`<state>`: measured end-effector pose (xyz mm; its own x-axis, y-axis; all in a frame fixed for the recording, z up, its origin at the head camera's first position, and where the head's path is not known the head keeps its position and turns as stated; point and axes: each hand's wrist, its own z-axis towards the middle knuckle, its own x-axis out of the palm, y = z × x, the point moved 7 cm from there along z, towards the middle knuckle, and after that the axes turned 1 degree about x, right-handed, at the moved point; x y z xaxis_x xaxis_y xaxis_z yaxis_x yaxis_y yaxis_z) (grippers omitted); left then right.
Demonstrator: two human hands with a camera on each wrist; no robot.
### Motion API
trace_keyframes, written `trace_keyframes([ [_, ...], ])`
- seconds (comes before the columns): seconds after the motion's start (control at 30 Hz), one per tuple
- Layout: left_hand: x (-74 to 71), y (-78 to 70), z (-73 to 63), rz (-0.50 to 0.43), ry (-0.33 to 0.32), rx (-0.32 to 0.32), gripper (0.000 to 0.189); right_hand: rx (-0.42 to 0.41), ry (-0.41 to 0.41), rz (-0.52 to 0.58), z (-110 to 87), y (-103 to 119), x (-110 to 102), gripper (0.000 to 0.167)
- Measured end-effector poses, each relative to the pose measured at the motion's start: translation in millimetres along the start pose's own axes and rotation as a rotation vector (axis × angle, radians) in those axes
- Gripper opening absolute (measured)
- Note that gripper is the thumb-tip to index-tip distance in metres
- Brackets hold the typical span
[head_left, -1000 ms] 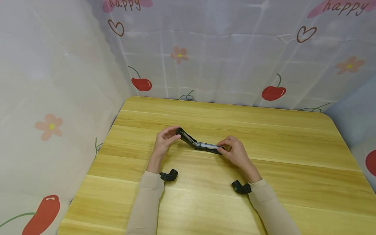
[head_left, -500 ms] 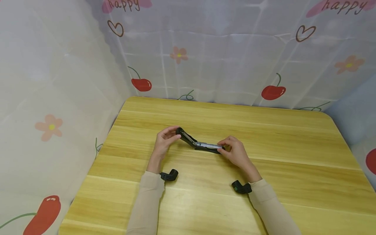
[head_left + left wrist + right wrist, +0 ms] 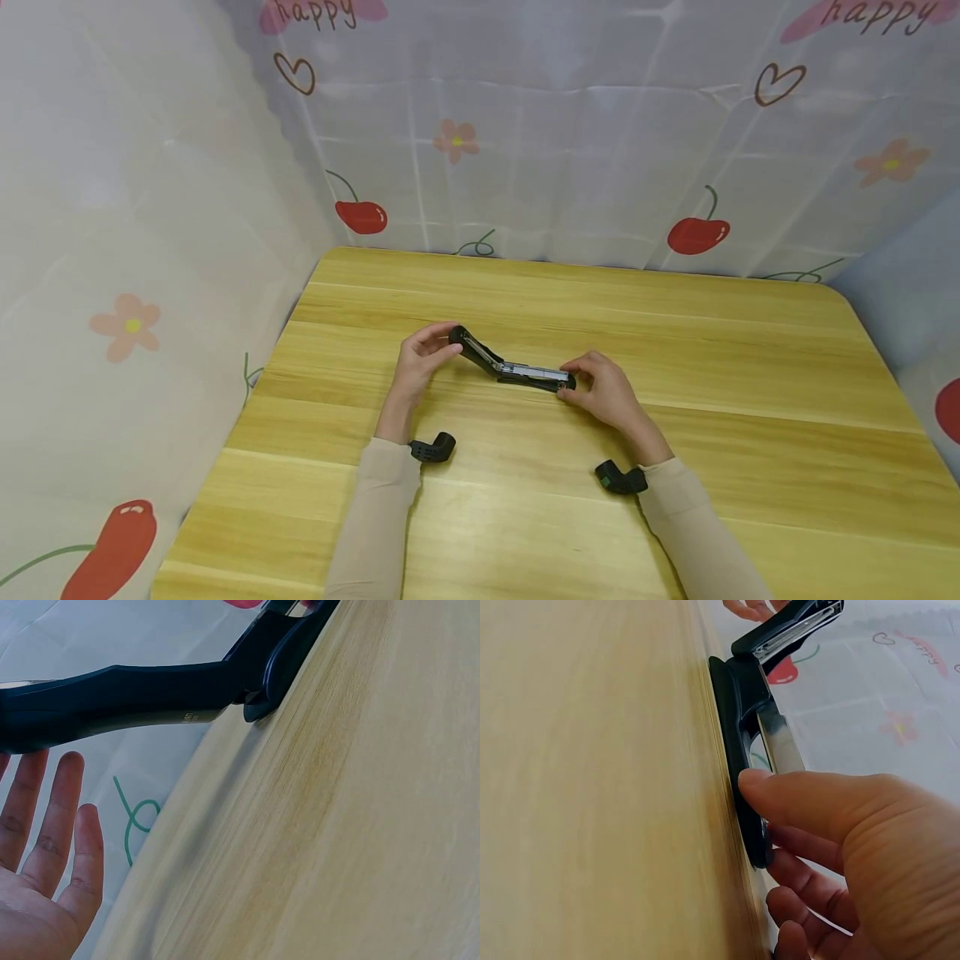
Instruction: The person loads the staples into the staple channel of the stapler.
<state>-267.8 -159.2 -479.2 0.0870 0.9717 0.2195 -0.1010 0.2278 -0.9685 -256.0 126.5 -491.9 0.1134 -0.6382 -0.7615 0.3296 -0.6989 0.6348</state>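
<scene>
A black stapler (image 3: 528, 382) is swung wide apart at its hinge over the wooden table (image 3: 495, 517). Its upper arm slants up to the left, and the silver staple magazine (image 3: 534, 372) lies exposed above the base. My left hand (image 3: 415, 367) pinches the tip of the raised arm; in the left wrist view its other fingers (image 3: 56, 825) stay extended below the black arm (image 3: 150, 697). With thumb and fingers, my right hand (image 3: 609, 393) grips the front end of the base. In the right wrist view the thumb (image 3: 780, 791) presses the side of the base (image 3: 731, 727).
Black wrist cameras (image 3: 433, 448) sit on both forearms, low over the table. A pale curtain (image 3: 570, 167) printed with cherries and flowers hangs behind the table's far edge and along its left side.
My right hand has slid off the end of the magazine and down onto the base's front end, baring the magazine's tip. The left hand and the stapler stay where they were.
</scene>
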Motion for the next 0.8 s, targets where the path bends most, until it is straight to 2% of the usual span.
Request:
trace_keyframes([
  [0.5, 2.1, -0.6, -0.5, -0.024, 0.013, 0.01, 0.033, 0.002, 0.029, 0.001, -0.4, -1.5, -0.3, 0.034],
  [0.8, 11.8, -4.2, -0.5, -0.021, 0.011, 0.029, 0.039, 0.016, 0.035, 0.02, 0.1, -3.5, 1.1, 0.033],
])
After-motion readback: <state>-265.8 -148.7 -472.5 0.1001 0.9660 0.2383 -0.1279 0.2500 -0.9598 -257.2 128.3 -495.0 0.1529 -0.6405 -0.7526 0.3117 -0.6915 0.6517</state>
